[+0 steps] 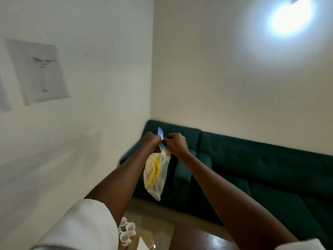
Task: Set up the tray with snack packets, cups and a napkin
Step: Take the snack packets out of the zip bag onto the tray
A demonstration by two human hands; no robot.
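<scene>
Pale walls (108, 51) fill most of what I see, meeting in a corner that runs down at twelve o'clock. A dark green tufted sofa (252, 168) stretches along the wall from the centre out to four o'clock. My two bare forearms rise from the bottom edge toward the middle, the left one coming out of a white sleeve (81, 226) at seven o'clock, with a sliver of white cuff (306, 245) at five o'clock. A grey sheet of paper with a faint drawing (37, 71) is fixed to the wall at ten o'clock, and a lamp's bright glare (290, 17) sits at one o'clock. At six o'clock, low between my arms, shows a glossy brown table top (207, 239). The snack packet (155, 175), clear plastic with yellow crisps inside and a blue printed top, hangs in the air at the centre, in front of the sofa's end and well above the table. My left hand (150, 141) has its fingers curled tight on the packet's blue top edge from the nine o'clock side, and my right hand (177, 143) pinches the same edge from the three o'clock side, the two hands almost touching. A cluster of small white cups (126, 230) stands just beside my left sleeve at six o'clock, blurred.
</scene>
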